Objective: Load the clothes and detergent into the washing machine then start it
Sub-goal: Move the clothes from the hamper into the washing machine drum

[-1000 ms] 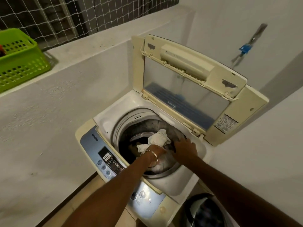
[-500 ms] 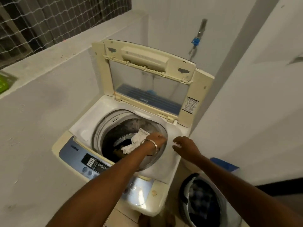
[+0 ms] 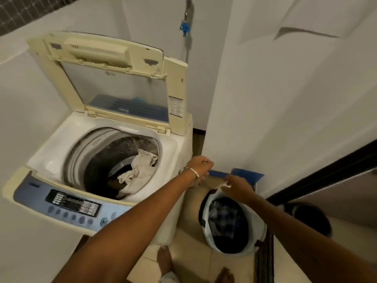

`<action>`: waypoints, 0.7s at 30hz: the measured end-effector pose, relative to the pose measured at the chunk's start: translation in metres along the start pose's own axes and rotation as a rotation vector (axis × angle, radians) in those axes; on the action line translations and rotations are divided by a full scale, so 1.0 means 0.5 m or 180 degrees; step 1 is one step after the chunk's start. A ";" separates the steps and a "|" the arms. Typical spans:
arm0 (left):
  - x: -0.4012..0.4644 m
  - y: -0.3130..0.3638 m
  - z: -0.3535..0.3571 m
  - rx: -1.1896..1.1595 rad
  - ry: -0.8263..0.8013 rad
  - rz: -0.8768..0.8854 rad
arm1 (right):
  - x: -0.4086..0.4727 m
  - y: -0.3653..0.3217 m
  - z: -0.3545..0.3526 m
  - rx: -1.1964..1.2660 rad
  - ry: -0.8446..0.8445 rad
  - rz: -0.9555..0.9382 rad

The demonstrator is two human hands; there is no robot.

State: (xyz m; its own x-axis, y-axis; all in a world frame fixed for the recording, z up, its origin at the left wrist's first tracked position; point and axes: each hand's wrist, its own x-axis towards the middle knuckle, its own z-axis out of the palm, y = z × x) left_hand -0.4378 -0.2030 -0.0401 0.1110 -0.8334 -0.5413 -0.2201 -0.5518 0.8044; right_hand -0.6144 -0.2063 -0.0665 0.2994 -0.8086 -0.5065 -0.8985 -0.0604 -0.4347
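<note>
Washing machine lid raised, left hand clenched, right hand seemingly pinching laundry bag rim

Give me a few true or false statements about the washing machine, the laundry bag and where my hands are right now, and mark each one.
1. The washing machine lid stands open. True.
2. The drum holds no clothes. False: a pale cloth lies inside.
3. The right hand pinches the rim of the laundry bag. True.
4. The laundry bag sits on top of the machine. False: it stands on the floor beside it.
5. The left hand is pressing the control panel. False: it is past the machine's right edge, fingers curled.
</note>
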 end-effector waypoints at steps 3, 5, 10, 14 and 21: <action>0.007 -0.024 0.095 0.0109 -0.0040 -0.0102 | -0.014 0.097 0.006 0.0100 -0.0053 0.0105; 0.016 -0.048 0.147 0.0142 -0.0062 -0.0213 | -0.008 0.163 0.020 0.0052 -0.0104 0.0157; 0.073 -0.160 0.244 0.0234 -0.0192 -0.0585 | 0.038 0.307 0.082 0.0091 -0.0215 0.0328; 0.160 -0.257 0.311 0.0201 -0.0165 -0.0832 | 0.094 0.383 0.152 0.0055 -0.0372 0.0448; 0.331 -0.411 0.428 0.0129 -0.0084 -0.1143 | 0.232 0.493 0.289 0.0505 -0.0492 0.0835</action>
State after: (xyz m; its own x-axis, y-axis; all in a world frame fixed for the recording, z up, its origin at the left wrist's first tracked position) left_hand -0.5815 -0.2212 -0.3474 0.1634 -0.5855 -0.7941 -0.2101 -0.8071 0.5518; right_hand -0.7546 -0.2305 -0.3401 0.1206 -0.6855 -0.7180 -0.8940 0.2395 -0.3788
